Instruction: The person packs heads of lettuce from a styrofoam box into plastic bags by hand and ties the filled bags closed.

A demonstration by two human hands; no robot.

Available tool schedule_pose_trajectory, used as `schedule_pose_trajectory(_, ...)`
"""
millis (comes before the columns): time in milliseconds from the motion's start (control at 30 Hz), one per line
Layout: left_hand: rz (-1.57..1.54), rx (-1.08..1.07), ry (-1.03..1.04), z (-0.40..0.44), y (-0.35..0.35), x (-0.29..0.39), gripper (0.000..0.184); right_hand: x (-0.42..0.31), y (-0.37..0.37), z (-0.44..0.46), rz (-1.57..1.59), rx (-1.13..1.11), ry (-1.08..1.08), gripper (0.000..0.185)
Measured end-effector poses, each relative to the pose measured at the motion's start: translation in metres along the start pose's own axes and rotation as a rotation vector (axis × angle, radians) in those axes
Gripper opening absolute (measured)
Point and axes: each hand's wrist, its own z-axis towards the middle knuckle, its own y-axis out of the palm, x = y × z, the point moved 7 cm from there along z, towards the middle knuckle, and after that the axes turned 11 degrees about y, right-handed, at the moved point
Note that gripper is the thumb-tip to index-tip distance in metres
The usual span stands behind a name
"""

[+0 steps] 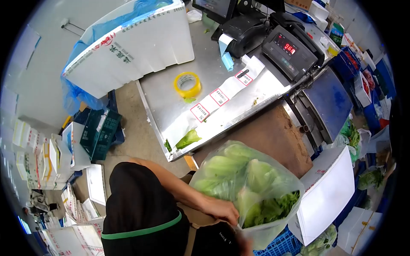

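Note:
A clear plastic bag point(273, 162) bulges with pale green heads of leafy lettuce point(230, 162), with darker leaves showing near its lower right side. My left hand point(222, 210) is closed on the near edge of the bag, its fingers curled into the plastic. Below it, my right hand point(245, 246) shows only as a blurred patch beside the bag; its fingers cannot be made out. The bag is in front of my body, just off the near edge of the metal table point(160, 102).
On the table are yellow tape point(187, 84), a label strip point(219, 97), a loose leaf point(188, 139), a label printer point(245, 34) and a scale display point(292, 51). A large foam box point(141, 42) stands at the back left. A white foam box point(326, 196) stands right of the bag, near a blue crate point(279, 244).

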Motion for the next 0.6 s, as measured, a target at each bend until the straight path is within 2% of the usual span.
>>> schedule_pose_trajectory(133, -0.448, 0.097, -0.059, -0.003, 0.023, 0.015, 0.024, 0.046, -0.032, 0.021, 0.245, 0.277, -0.120, 0.029)
schedule_pose_trajectory(167, -0.465, 0.097, -0.065, 0.000, 0.027, 0.017, 0.018, 0.046, -0.031, 0.019, 0.274, 0.311, -0.182, 0.029)
schedule_pose_trajectory(233, -0.396, 0.125, -0.013, 0.001, 0.026, 0.028, 0.015, -0.027, 0.033, -0.031, 0.302, 0.193, -0.388, 0.028)
schedule_pose_trajectory(267, -0.369, 0.138, 0.010, -0.001, 0.028, 0.032, 0.017, -0.040, 0.044, -0.044, 0.222, 0.195, -0.486, 0.029)
schedule_pose_trajectory(300, -0.289, 0.091, 0.007, -0.005, 0.027, 0.034, 0.027, -0.052, 0.054, -0.058, 0.146, 0.201, -0.586, 0.031)
schedule_pose_trajectory(367, -0.263, 0.119, -0.002, -0.012, 0.027, 0.040, 0.028, -0.052, 0.055, -0.057, -0.187, 0.331, -0.767, 0.036)
schedule_pose_trajectory(467, -0.365, 0.138, 0.020, -0.013, 0.034, 0.034, 0.028, -0.057, 0.058, -0.062, -0.365, 0.460, -0.796, 0.037)
schedule_pose_trajectory(600, -0.655, 0.246, 0.109, 0.000, 0.043, 0.010, 0.027, -0.058, 0.053, -0.060, -0.132, 0.337, -0.660, 0.045)
